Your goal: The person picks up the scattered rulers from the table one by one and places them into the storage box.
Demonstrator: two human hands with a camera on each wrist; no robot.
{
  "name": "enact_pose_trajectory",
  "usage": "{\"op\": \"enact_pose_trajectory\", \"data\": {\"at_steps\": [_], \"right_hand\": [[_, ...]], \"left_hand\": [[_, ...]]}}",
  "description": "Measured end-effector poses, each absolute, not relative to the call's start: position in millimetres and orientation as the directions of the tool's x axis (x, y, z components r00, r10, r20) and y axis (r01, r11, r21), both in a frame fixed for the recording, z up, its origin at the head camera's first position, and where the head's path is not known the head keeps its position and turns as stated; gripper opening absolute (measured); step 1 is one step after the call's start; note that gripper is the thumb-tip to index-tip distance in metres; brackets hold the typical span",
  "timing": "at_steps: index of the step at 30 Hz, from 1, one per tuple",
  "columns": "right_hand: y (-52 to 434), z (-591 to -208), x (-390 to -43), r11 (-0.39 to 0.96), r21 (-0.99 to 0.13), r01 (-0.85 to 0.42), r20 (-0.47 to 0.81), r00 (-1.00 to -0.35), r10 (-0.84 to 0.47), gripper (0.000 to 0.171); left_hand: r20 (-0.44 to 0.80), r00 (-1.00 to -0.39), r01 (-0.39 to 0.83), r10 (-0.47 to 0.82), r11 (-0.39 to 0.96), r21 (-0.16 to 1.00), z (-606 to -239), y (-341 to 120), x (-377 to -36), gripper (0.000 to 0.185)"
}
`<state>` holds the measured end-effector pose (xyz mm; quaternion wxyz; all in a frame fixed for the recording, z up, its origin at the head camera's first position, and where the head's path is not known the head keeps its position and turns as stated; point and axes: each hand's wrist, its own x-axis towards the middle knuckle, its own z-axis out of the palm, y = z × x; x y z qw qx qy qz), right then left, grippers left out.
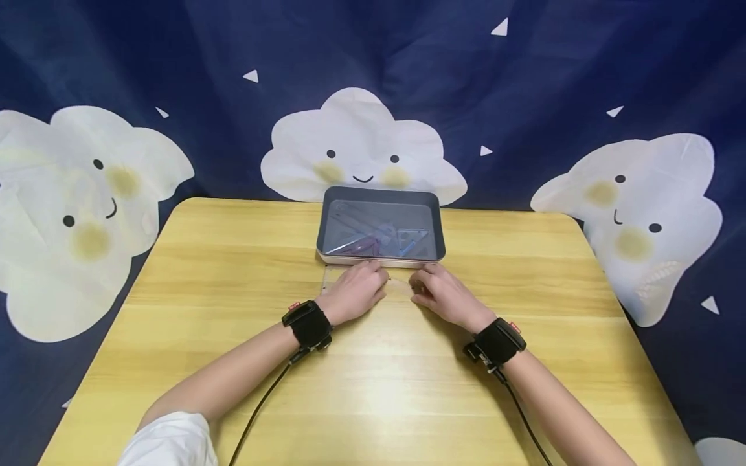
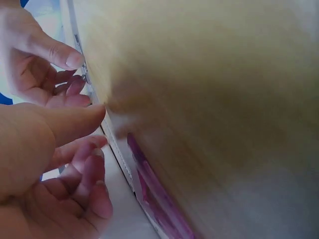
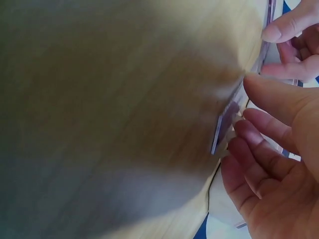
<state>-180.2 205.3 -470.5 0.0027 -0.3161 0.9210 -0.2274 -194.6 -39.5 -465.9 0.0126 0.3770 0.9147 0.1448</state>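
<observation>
A clear plastic set square (image 1: 332, 274) lies on or just above the table, in front of the tray, spanning both hands. My left hand (image 1: 357, 289) pinches its left part between thumb and curled fingers, which cover much of it. My right hand (image 1: 447, 294) holds the narrow right end the same way. In the left wrist view, the set square (image 2: 162, 199) shows a purplish edge below the left hand (image 2: 60, 164). A pointed end of the set square (image 3: 227, 119) shows in the right wrist view, between thumb and fingers of the right hand (image 3: 279, 149).
A dark grey tray (image 1: 381, 194) stands at the table's back edge, just beyond both hands. Inside are clear rulers, another set square (image 1: 412, 241) and a dark reddish item (image 1: 362, 246). Behind the wooden table (image 1: 373, 382) hangs a blue cloth (image 1: 373, 45) with clouds.
</observation>
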Motion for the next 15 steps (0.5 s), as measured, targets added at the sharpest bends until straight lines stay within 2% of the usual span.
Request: {"op": "enact_pose_trajectory", "data": {"at_steps": [3,7,10,15], "right_hand": [[204.1,-471.2,-181.7,0.694,-0.435,-0.574,0.123,-0.801,-0.586,0.021],[203.3,-466.9,-184.1,0.705,-0.464,-0.536,0.065,-0.814,-0.577,0.022],[203.0,-462.4,-183.5,0.717,-0.482,-0.503,0.005,-0.82,-0.572,0.022],[203.5,-463.4,-175.5,0.711,-0.534,-0.457,-0.051,-0.822,-0.567,0.019]], "left_hand": [[0.123,-0.697,0.704,0.707,0.642,0.304,-468.2,-42.0,-194.8,0.013],[0.134,-0.684,0.713,0.717,0.618,0.331,-470.1,-44.5,-197.1,0.021],[0.114,-0.687,0.704,0.718,0.617,0.353,-470.9,-45.7,-198.0,0.022],[0.064,-0.693,0.682,0.718,0.624,0.383,-474.6,-45.2,-195.0,0.015]]}}
